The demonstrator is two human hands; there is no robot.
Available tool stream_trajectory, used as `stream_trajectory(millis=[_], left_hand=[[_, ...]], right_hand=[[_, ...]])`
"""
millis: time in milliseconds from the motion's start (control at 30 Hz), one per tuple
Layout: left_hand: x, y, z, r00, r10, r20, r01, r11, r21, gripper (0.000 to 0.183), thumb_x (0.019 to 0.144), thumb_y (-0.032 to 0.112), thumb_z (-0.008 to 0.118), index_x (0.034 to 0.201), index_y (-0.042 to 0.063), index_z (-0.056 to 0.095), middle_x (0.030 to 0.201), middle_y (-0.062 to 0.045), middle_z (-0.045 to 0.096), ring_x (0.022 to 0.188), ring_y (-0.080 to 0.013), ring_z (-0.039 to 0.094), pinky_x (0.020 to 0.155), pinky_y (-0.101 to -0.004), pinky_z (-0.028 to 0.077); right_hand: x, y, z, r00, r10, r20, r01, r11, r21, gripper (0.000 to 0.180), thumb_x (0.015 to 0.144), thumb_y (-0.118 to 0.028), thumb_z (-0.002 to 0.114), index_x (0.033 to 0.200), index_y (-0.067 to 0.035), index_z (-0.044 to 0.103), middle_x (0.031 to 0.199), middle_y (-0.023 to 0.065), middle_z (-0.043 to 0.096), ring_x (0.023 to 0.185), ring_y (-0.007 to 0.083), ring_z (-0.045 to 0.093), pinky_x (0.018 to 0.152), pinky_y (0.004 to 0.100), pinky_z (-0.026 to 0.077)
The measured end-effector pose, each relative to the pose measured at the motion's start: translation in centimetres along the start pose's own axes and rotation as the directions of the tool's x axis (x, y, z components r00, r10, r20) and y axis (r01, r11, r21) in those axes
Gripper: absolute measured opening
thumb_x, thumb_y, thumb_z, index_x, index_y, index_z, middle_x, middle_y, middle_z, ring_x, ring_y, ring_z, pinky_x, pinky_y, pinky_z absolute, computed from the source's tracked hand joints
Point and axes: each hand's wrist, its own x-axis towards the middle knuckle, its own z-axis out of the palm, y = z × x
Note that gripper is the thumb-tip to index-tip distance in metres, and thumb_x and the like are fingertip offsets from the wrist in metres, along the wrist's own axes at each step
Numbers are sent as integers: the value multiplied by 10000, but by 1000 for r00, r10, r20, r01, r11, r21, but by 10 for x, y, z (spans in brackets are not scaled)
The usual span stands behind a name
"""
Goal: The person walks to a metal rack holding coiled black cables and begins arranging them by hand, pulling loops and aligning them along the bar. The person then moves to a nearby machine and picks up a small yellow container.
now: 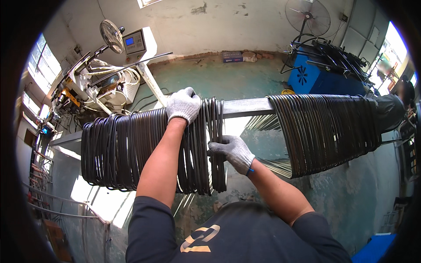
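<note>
Many dark bent metal rod loops (131, 148) hang side by side from a square metal bar (246, 107). Gloved in light knit, my left hand (185, 104) rests on top of these loops at the bar; whether its fingers grip any is unclear. Lower down, my right hand (232, 153), in a grey-palmed glove, is closed around a small bunch of loops (218, 171) at the right end of this group. A bare stretch of bar separates them from a second row of loops (322, 134) on the right.
Behind the bar at the left stand a machine with a control panel (134, 41) and a fan (111, 36). A blue machine (312, 74) and a larger fan (307, 15) are at the back right. Another person's sleeve (390, 111) is beside the bar's far right end.
</note>
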Motion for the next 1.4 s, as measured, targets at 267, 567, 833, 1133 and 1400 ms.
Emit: stream_trajectory(millis=[267,567,833,1133,1400], left_hand=[[0,-4,3,999,-34,19,34,999,-2,314,1035,373,686,1099,126,868,1165,-225,876,1139,-484,821,1048,-589,644],[0,-8,5,1000,-22,-7,22,1000,6,316,1034,374,691,1102,115,858,1135,-225,862,1121,-492,807,1008,-580,645],[1,-4,2,999,-32,-1,32,999,-5,310,1032,365,696,1104,111,859,1156,-225,861,1130,-486,807,1017,-573,647],[-1,2,0,999,-44,25,43,999,12,317,1039,373,676,1106,135,875,1175,-209,881,1167,-475,823,1071,-598,636],[-4,4,-1,999,-41,17,40,999,20,316,1035,363,672,1100,127,873,1151,-215,881,1134,-482,826,1062,-600,635]], right_hand=[[-19,-5,-23,999,3,-50,6,982,190,443,1035,-83,902,1424,80,764,1187,143,870,1009,243,862,912,388,709],[-36,-10,-27,995,-4,-100,17,991,136,367,1042,-65,943,1361,49,803,1150,98,868,995,199,850,908,368,709],[-17,-14,-37,965,-79,-250,108,989,105,380,1240,-369,765,1269,8,739,1037,129,830,881,239,825,803,398,685],[16,-38,-53,932,-103,-348,153,981,119,274,1207,-283,771,1170,-13,798,964,88,812,811,195,764,758,355,613],[0,-39,-50,712,-446,-542,86,822,-563,540,1023,-330,956,1340,68,775,1092,173,834,1008,303,824,973,477,666]])
